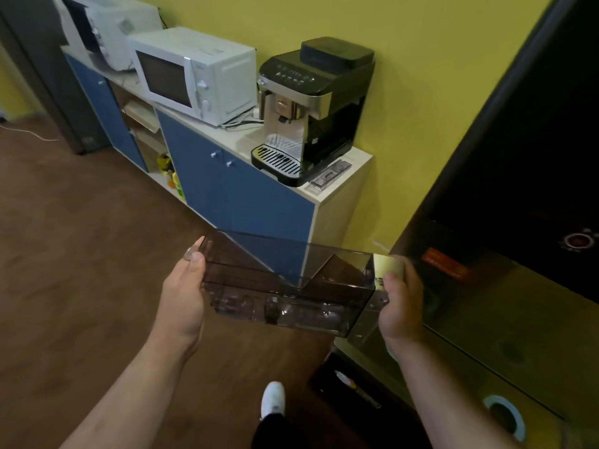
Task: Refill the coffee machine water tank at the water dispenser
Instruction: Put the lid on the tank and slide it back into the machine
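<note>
A clear, smoke-tinted water tank (285, 283) is held level in front of me, open side up, with no water visible inside. My left hand (184, 293) grips its left end and my right hand (400, 303) grips its right end. The black and silver coffee machine (311, 108) stands on the right end of a white counter (343, 166), above and beyond the tank. A tall dark water dispenser (518, 196) with a glossy front fills the right side, close to my right hand.
A white microwave (194, 72) and a second white appliance (110, 27) sit further left on the counter, over blue cabinet doors (233, 189). A clear lid-like piece (330, 175) lies beside the coffee machine. Brown wood floor (81, 254) spreads to the left. My white shoe (274, 400) shows below.
</note>
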### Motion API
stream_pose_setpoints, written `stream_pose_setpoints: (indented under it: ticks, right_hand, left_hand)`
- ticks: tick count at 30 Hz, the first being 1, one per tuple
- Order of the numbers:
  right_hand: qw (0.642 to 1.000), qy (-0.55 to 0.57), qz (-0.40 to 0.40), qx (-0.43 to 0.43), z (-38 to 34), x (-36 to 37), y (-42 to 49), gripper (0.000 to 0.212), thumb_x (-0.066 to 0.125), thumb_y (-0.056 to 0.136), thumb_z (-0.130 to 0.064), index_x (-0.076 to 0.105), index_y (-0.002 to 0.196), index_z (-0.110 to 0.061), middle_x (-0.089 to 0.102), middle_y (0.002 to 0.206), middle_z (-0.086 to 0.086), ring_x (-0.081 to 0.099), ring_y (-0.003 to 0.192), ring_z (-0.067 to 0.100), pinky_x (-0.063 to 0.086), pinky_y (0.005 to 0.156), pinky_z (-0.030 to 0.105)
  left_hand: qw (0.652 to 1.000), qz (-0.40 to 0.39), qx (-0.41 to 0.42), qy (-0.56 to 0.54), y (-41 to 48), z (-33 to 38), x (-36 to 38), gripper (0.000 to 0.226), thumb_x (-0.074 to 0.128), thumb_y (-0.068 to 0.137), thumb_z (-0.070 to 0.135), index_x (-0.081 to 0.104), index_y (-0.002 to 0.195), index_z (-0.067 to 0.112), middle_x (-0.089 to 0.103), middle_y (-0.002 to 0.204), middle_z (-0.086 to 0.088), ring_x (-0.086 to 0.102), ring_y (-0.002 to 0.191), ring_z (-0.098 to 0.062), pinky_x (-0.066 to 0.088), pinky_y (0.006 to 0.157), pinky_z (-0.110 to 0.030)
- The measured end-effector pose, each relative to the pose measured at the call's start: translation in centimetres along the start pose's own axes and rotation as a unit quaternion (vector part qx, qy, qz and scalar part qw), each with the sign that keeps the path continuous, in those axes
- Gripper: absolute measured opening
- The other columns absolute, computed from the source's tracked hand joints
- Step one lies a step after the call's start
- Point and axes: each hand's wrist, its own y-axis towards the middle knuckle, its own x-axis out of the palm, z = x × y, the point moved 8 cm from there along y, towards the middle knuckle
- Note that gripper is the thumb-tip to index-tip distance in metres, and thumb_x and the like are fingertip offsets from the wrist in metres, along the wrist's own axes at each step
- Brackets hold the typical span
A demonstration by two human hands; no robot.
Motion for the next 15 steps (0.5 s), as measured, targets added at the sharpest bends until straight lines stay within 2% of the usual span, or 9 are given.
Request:
stream_pose_setpoints:
  ticks: [3,5,7,11,13,15]
  right_hand:
    - [1.0,-0.007,-0.024,-0.009,0.1,3.2,1.9,0.024,0.049,0.068,-0.042,0.063,0.088,-0.046,0.057,0.094,0.021,0.057,0.089,0.049,0.051,0.068,0.064]
    - [0.999,-0.007,-0.033,-0.018,0.4,5.2,3.4,0.024,0.047,0.07,-0.042,0.062,0.088,-0.047,0.056,0.092,0.03,0.056,0.084,0.053,0.049,0.064,0.063]
    - [0.999,-0.01,-0.039,-0.031,1.2,7.0,5.0,0.023,0.047,0.074,-0.041,0.063,0.089,-0.047,0.056,0.089,0.033,0.055,0.081,0.054,0.048,0.063,0.063]
    - [0.999,-0.008,-0.034,-0.018,3.5,9.9,8.7,0.025,0.048,0.078,-0.04,0.061,0.095,-0.027,0.057,0.088,0.032,0.054,0.08,0.053,0.046,0.066,0.067]
    - [0.999,-0.011,-0.032,-0.013,4.3,11.3,10.5,0.035,0.048,0.077,-0.039,0.058,0.097,-0.012,0.056,0.087,0.031,0.054,0.079,0.052,0.046,0.067,0.065]
    - [0.999,-0.012,-0.03,-0.014,4.7,12.8,12.0,0.038,0.049,0.076,-0.039,0.057,0.096,-0.008,0.057,0.085,0.028,0.054,0.078,0.051,0.047,0.066,0.062]
  left_hand:
    - [1.0,0.012,0.001,0.002,2.9,-0.1,-1.4,0.036,0.039,0.106,0.028,0.074,0.1,0.032,0.078,0.098,0.02,0.068,0.102,0.002,0.042,0.1,-0.031]
    - [1.0,0.014,0.007,-0.007,4.9,0.0,-2.0,0.031,0.042,0.101,0.033,0.073,0.106,0.032,0.077,0.103,0.02,0.066,0.108,0.001,0.042,0.104,-0.032]
    - [1.0,0.011,0.006,-0.019,7.2,-0.2,-2.4,0.029,0.04,0.105,0.029,0.067,0.115,0.028,0.077,0.106,0.019,0.066,0.109,0.001,0.043,0.101,-0.029]
    - [1.0,0.017,-0.004,-0.013,12.1,-0.2,-2.8,0.029,0.038,0.107,0.027,0.067,0.113,0.028,0.077,0.104,0.02,0.066,0.11,0.0,0.041,0.105,-0.031]
    - [1.0,0.024,-0.007,-0.007,14.5,0.0,-2.8,0.032,0.034,0.11,0.022,0.066,0.11,0.028,0.078,0.099,0.022,0.068,0.103,0.004,0.042,0.1,-0.029]
    - [0.999,0.029,-0.013,0.0,16.8,0.0,-2.7,0.034,0.033,0.11,0.02,0.065,0.109,0.029,0.077,0.096,0.023,0.069,0.098,0.006,0.043,0.096,-0.027]
